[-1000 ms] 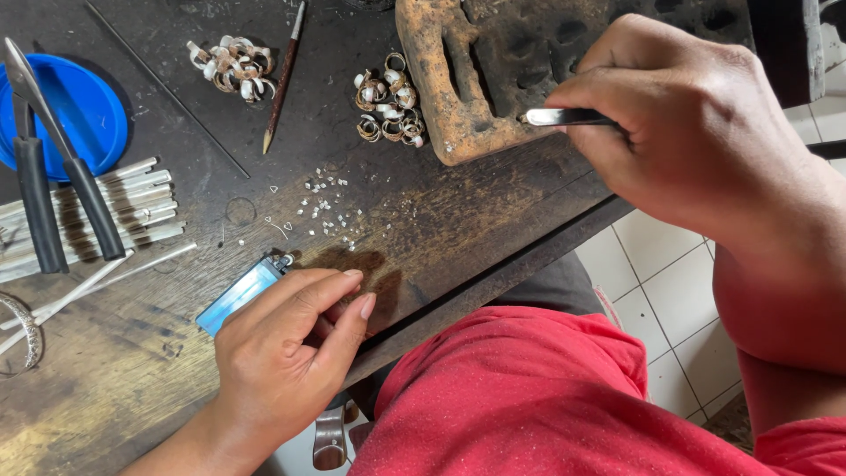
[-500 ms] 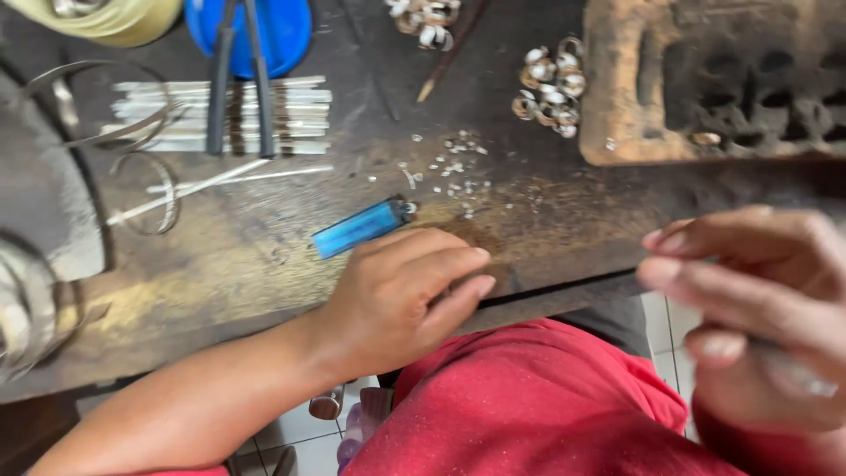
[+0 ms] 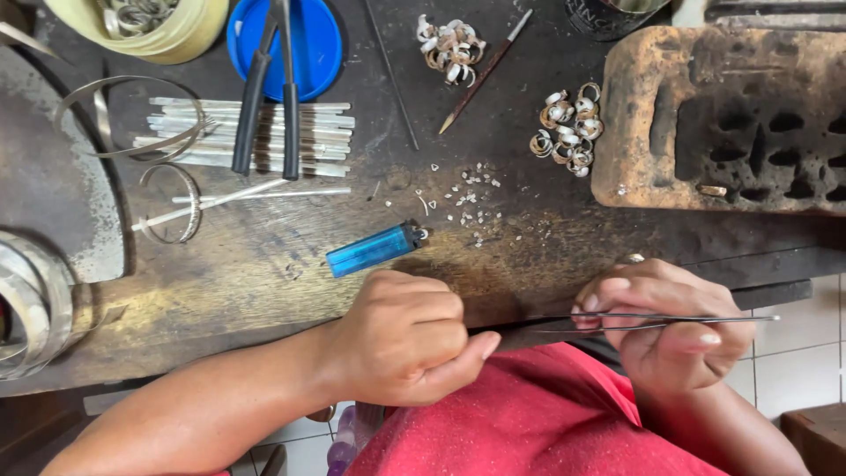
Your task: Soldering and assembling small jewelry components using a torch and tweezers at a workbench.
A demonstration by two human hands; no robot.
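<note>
On the dark, worn worktop (image 3: 264, 282) lie a blue lighter (image 3: 374, 249), a scatter of tiny metal bits (image 3: 471, 198), two heaps of small rings (image 3: 568, 128), a bundle of pale rods (image 3: 256, 137) under black-handled pliers (image 3: 264, 79), and a pitted brown block (image 3: 731, 123) at the far right. The left hand (image 3: 405, 335) is curled into a loose fist at the worktop's near edge, just below the lighter; whether it holds anything cannot be told. The right hand (image 3: 670, 326) has its fingers closed around thin tweezers (image 3: 652, 322), which lie level, tips toward the left hand.

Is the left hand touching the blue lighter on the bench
No, the left hand is a closed fist just below the blue lighter, with bare wood between them.
</note>
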